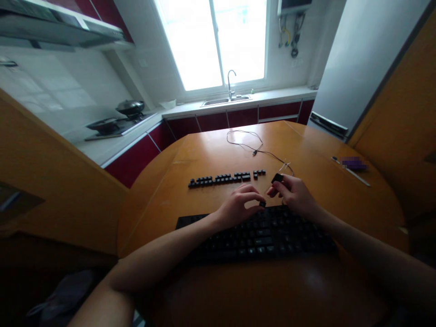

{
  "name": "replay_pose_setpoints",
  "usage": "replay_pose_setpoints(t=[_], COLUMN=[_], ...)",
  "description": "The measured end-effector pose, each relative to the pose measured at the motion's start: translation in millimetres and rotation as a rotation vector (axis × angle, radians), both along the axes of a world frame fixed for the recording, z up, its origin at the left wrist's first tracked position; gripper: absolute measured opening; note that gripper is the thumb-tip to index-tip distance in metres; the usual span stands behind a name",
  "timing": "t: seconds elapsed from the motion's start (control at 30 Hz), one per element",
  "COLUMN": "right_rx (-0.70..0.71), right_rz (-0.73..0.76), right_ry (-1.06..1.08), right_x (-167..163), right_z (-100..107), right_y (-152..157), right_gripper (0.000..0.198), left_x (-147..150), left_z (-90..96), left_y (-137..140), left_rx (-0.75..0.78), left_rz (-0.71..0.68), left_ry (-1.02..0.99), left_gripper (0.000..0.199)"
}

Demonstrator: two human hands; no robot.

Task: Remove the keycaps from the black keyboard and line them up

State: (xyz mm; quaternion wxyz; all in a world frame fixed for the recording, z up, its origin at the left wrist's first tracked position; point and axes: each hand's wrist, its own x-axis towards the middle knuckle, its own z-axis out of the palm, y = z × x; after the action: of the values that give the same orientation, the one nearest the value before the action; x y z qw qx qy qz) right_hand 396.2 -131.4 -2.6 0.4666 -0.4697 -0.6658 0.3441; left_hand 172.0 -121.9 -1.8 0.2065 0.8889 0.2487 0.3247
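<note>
Head view, looking down: a black keyboard point(264, 241) lies flat on the near part of the wooden counter point(153, 218), its long side running left to right. The left hand point(240, 202) is over the back of the keyboard, its grip pinched between thumb and finger on a small black key point(262, 204). The right hand point(295, 193) is near it, also at the keyboard's back edge, its grip closed on a small dark block point(277, 178); what the block is, I cannot tell.

Behind the keyboard and apart from it, loose keys point(224, 180) stand in two rows, with gaps between the groups. A thin cable point(269, 154) loops over the far part of the counter, its plug point(255, 153) lying inward. Toward the right edge lie a thin pale stick point(356, 177) and a blurred purple thing point(354, 163).

The counter's orange-brown top is glossy and rounded at the sides, with seams across it and window light on its far part. Beyond are dark red cupboards point(241, 118) under a pale worktop point(269, 96), a sink point(216, 101) and curved tap point(230, 81), and a bright window point(211, 41). To the left, two dark pans point(130, 108) sit on the stove point(119, 132), below a hood point(68, 34). A tall grey fridge point(368, 59) stands on the right.
</note>
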Motion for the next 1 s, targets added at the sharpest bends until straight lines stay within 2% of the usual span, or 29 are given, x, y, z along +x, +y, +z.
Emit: replay_pose_setpoints(t=[0.17, 0.37, 0.53, 0.8, 1.0], right_rx=[0.012, 0.0, 0.034, -0.004, -0.012], right_rz=[-0.022, -0.142, -0.196, -0.262, -0.277], right_ry=[0.016, 0.088, 0.088, 0.098, 0.088], right_x=[9, 27, 41, 34, 31], right_z=[1, 0, -5, -19, -21], right_y=[8, 29, 44, 44, 45], right_gripper=[0.03, 0.035, 0.039, 0.04, 0.044], left_x=[0, 4, 2, -7, -16], left_z=[-1.1, 0.5, 5.9, -1.8, 15.3], left_y=[3, -1, -5, 4, 22], left_rx=[-0.02, -0.121, -0.13, -0.112, -0.214], left_rz=[-0.015, -0.074, -0.104, -0.13, -0.088], left_ry=[0.057, 0.061, 0.081, 0.044, 0.117], left_gripper=[0.016, 0.016, 0.015, 0.014, 0.009])
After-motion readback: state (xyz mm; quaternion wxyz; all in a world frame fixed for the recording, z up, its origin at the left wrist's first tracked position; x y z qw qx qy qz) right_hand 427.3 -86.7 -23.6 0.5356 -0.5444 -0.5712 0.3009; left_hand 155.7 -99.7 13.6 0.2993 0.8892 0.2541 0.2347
